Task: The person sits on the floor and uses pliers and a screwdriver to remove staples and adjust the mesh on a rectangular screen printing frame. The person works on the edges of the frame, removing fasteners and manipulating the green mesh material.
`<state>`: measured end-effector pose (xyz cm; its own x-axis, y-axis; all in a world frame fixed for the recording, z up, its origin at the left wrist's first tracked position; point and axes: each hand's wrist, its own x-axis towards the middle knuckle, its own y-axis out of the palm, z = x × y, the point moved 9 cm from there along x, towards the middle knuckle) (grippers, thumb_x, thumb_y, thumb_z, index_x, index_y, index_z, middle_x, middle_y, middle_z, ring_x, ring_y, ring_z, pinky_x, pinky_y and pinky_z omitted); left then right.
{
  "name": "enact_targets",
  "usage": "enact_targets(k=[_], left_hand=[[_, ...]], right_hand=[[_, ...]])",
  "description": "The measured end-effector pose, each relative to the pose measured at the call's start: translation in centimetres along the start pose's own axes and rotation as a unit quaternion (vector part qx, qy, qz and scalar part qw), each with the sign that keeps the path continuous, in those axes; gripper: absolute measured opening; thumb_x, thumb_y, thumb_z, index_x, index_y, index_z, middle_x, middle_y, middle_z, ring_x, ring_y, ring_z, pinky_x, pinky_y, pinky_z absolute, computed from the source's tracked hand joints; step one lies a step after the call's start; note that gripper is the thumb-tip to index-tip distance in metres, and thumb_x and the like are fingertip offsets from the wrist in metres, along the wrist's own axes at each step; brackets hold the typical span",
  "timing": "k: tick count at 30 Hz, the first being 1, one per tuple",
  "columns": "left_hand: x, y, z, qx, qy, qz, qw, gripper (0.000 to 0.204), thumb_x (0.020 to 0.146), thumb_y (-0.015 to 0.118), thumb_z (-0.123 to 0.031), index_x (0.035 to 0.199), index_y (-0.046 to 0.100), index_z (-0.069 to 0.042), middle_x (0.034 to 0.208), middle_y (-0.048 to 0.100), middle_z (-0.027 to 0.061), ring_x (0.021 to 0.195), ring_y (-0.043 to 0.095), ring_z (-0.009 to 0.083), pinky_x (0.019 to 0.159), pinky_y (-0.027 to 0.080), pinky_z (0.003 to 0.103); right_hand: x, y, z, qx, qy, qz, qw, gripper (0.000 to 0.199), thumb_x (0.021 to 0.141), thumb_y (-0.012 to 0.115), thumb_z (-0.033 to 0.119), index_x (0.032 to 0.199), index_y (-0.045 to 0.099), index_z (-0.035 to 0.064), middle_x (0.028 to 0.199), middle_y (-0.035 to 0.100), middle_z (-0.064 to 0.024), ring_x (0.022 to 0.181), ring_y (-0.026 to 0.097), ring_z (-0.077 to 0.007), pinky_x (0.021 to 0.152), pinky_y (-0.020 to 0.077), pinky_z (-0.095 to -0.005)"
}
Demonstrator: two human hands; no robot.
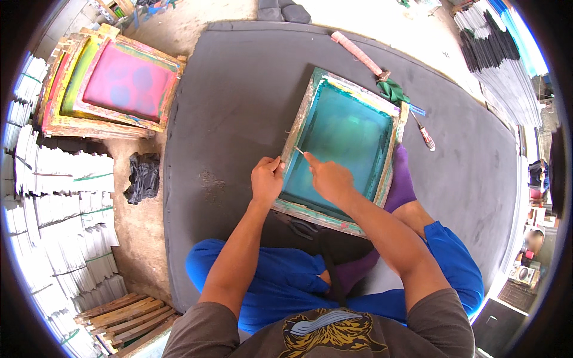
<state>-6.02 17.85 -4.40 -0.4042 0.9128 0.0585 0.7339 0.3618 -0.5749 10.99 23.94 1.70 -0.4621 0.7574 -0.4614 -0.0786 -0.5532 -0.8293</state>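
Note:
A wooden screen-printing frame [358, 228] with teal mesh lies tilted in front of me, propped near my foot in a purple sock. My left hand [267, 179] is closed at the frame's left edge, thumb and forefinger pinched on the wood. Over the mesh, my right hand [331, 178] points its forefinger toward that same left edge. A thin pale stick-like piece [299, 151] shows at the right fingertip, its tip by the inner side of the wood; its exact kind is too small to make out.
A screwdriver [426, 138] and a pink-wrapped rod with green cloth [357, 53] lie on the dark mat [239, 83] beyond the frame. Stacked printing frames [128, 83] stand at left, above bundled white sheets [65, 173]. A black plastic bag [143, 178] and wooden slats [128, 319] lie nearby.

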Motion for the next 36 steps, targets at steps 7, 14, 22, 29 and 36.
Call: enact_targets(k=[7,14,22,29,36], left_hand=[[0.2,0.0,-0.5,-0.016,-0.007,0.004,1.0,0.022,0.092,0.072,-0.011,0.111,0.077,0.0,0.094,0.07,0.0146,0.081,0.069,0.0338,0.073,0.054,0.041],[0.2,0.1,-0.2,-0.034,-0.017,0.002,0.999,0.023,0.091,0.073,-0.011,0.11,0.077,0.0,0.091,0.069,0.0143,0.079,0.068,0.0337,0.072,0.054,0.042],[0.2,0.3,-0.5,-0.023,0.002,-0.008,1.0,0.021,0.089,0.073,-0.009,0.108,0.077,-0.001,0.087,0.068,0.0143,0.074,0.067,0.0337,0.069,0.053,0.043],[0.0,0.2,-0.2,-0.028,-0.012,-0.005,1.0,0.021,0.089,0.073,-0.008,0.108,0.077,0.0,0.087,0.068,0.014,0.074,0.067,0.0334,0.068,0.053,0.043],[0.4,0.0,-0.2,-0.039,-0.021,0.005,0.999,0.022,0.09,0.073,-0.008,0.11,0.077,0.0,0.089,0.069,0.014,0.074,0.068,0.0313,0.068,0.053,0.04]], right_hand=[[0.1,0.0,-0.4,0.007,-0.016,-0.017,1.0,0.045,0.105,0.051,0.025,0.149,0.052,0.0189,0.087,0.073,-0.0225,0.08,0.072,-0.0438,0.068,0.0551,-0.0585],[-0.2,0.6,-0.7,0.012,-0.023,-0.046,0.999,0.044,0.104,0.052,0.025,0.148,0.054,0.0199,0.083,0.072,-0.022,0.076,0.071,-0.0434,0.066,0.0552,-0.0578],[0.8,0.5,-0.4,-0.009,-0.024,-0.03,0.999,0.046,0.105,0.052,0.026,0.151,0.051,0.0215,0.081,0.069,-0.0229,0.075,0.07,-0.0431,0.065,0.0548,-0.0551],[0.7,1.4,-1.6,0.085,-0.018,-0.031,0.996,0.044,0.107,0.051,0.028,0.15,0.055,0.0211,0.084,0.072,-0.0214,0.08,0.071,-0.0411,0.072,0.0557,-0.0525],[1.5,3.0,-3.6,0.102,-0.083,-0.097,0.987,0.045,0.108,0.054,0.033,0.152,0.053,0.0246,0.08,0.07,-0.0099,0.065,0.067,-0.0266,0.063,0.0538,-0.0421]])
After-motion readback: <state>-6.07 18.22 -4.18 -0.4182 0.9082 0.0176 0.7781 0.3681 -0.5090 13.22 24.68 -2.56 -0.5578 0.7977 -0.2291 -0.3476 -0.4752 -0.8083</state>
